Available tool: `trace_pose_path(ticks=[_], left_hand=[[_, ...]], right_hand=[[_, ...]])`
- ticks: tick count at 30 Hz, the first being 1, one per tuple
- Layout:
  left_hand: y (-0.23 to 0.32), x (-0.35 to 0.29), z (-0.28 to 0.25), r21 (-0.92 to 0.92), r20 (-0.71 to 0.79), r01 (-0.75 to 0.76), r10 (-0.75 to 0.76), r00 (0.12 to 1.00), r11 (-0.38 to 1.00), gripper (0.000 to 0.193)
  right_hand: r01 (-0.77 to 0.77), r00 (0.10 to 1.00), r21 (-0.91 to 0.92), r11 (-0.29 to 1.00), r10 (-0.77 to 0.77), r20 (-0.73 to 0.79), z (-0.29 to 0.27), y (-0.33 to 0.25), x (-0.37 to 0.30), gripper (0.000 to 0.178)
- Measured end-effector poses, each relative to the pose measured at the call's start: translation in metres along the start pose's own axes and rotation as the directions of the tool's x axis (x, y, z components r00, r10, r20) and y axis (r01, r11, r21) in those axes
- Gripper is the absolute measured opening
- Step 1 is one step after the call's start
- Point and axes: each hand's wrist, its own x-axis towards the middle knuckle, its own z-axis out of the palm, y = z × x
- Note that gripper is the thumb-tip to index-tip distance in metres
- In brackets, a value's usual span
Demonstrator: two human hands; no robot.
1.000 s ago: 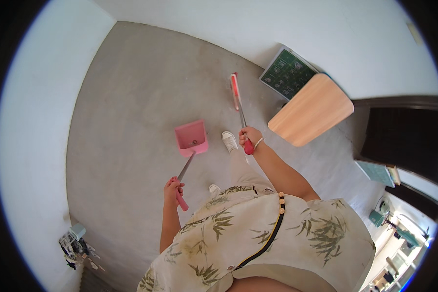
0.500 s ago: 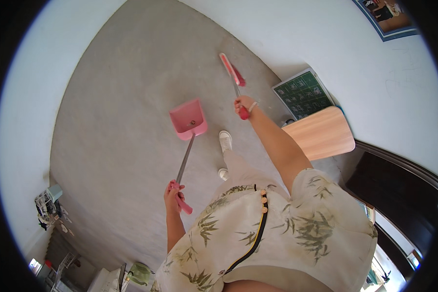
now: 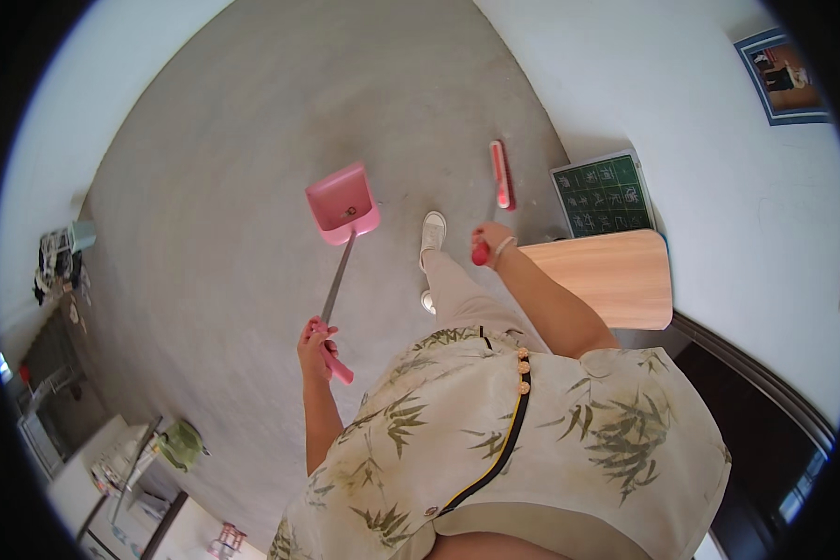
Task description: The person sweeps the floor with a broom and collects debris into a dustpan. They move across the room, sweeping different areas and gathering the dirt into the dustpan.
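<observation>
Leftward, left hand (image 3: 317, 347) clasps pink dustpan (image 3: 331, 196) by its handle; pan ahead, left of white shoe (image 3: 433, 230). Best: lip flat to floor (image 3: 224, 205), strokes short and low. Right hand (image 3: 493, 243) clenched on grip of red broom (image 3: 501, 175); its head now nearer the shoe than half a second ago.

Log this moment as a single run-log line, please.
left hand: holds pink dustpan | right hand: holds broom | right of broom: green board, wood-coloured panel | below: grey floor
</observation>
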Motion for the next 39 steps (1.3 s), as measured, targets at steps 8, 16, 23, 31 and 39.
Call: trace_pose_path(ticks=[8,16,23,31,39], left_hand=[[-0.056,-0.050,-0.093,-0.045,-0.073,-0.038,0.034,0.997,0.998,0.035],[-0.133,-0.039,-0.140,-0.361,-0.127,-0.048,0.002,0.992,0.931,0.035],[-0.121,-0.061,-0.143,-0.472,-0.248,-0.154,0.037,0.968,0.868,0.029],[-0.090,-0.063,-0.086,-0.323,-0.354,-0.225,0.103,0.930,0.919,0.026],[-0.087,-0.044,-0.083,-0.475,-0.429,-0.275,0.053,0.902,0.836,0.027]], right_hand=[[-0.075,0.892,-0.062,0.995,0.095,0.442,0.040,0.053,0.009,0.016],[-0.028,0.873,-0.385,0.923,0.210,0.441,-0.048,0.081,-0.067,0.019],[0.183,0.982,-0.931,-0.315,0.019,0.186,-0.074,0.109,-0.046,0.026],[0.423,0.894,-0.410,-0.808,0.297,0.337,-0.013,0.165,0.108,0.025],[0.182,0.938,-0.273,-0.945,0.083,0.338,0.061,-0.042,0.083,0.030]])
